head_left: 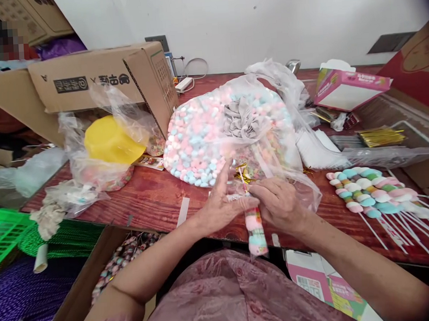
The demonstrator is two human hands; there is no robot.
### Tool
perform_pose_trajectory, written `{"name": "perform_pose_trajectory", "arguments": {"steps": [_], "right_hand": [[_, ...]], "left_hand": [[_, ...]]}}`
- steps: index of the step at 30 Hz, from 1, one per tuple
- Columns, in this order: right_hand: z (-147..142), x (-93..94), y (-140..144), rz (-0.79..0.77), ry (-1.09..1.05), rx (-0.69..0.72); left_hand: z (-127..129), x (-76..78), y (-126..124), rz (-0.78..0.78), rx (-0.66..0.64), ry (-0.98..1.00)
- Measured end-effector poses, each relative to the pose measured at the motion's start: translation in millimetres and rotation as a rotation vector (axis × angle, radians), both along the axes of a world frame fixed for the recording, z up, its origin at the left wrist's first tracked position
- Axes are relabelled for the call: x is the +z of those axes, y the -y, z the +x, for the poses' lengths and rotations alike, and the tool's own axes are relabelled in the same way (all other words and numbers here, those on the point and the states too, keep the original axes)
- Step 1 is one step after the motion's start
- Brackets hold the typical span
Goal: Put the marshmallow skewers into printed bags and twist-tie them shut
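A skewer of pastel marshmallows [256, 233] in a clear wrapper hangs toward my body, below both hands. My left hand [213, 211] has its thumb across the wrapper's neck and its index finger stretched upward; its other fingers are mostly hidden. Pressed together at the same neck, the fingers of my right hand [280, 200] pinch it from the other side. Shiny gold twist ties [242, 172] lie just beyond my fingertips. Behind them is a large clear bag of pink, white and blue marshmallows [194, 137], with a gray ruffled piece [243, 120] on top.
Finished marshmallow skewers [376, 192] are piled at the right on the red wooden table [144, 196]. Near them lie a bundle of gold ties [382, 137] and white wrappers [321, 149]. A yellow bowl-like piece [113, 140] and a cardboard box [96, 80] stand at left.
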State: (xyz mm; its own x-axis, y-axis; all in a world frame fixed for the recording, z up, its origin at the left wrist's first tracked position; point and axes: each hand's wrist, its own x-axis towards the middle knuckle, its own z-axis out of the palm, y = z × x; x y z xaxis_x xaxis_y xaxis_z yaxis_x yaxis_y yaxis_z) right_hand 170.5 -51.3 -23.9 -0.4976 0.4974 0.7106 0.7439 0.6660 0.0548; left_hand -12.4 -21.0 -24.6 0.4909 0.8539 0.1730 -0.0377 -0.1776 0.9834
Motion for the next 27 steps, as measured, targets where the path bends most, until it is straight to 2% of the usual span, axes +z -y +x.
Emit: {"name": "perform_pose_trajectory", "arguments": {"steps": [3,4,6,8,11,16,19,22,25,27], "right_hand": [[-0.6,-6.5,-5.7,0.131,-0.008,-0.042],[-2.2,-7.7,-6.8,0.141,-0.029,-0.036],[-5.3,-9.2,-7.7,0.079,-0.091,-0.008],[-7.1,-10.2,-6.9,-0.099,-0.192,0.023],[-6.8,-13.7,-3.6,-0.541,-0.437,0.075],[-5.5,-28.5,2.2,-1.268,-0.927,0.169],[-9.7,-36.3,8.4,-1.615,-1.241,0.198],[-22.9,-40.4,19.9,-1.834,-1.513,0.356],[-47.2,-44.7,33.6,-1.857,-1.754,0.453],[-65.1,-48.9,41.1,-1.881,-1.768,0.440]], "left_hand": [[1.9,-11.8,16.6,-0.351,-0.247,0.113],[2.1,-14.6,19.0,-0.406,-0.298,0.138],[0.8,-19.0,19.1,-0.397,-0.291,0.148],[-3.1,-22.9,15.1,-0.243,-0.184,0.085],[-12.3,-29.1,9.5,0.126,-0.065,-0.100],[-28.0,-39.4,12.0,0.663,-0.038,-0.504],[-33.4,-43.1,14.1,0.901,0.013,-0.593],[-36.8,-45.8,14.5,1.051,0.063,-0.527],[-44.6,-49.5,19.2,1.054,0.084,-0.448],[-58.9,-50.7,27.9,1.005,0.106,-0.455]]}}
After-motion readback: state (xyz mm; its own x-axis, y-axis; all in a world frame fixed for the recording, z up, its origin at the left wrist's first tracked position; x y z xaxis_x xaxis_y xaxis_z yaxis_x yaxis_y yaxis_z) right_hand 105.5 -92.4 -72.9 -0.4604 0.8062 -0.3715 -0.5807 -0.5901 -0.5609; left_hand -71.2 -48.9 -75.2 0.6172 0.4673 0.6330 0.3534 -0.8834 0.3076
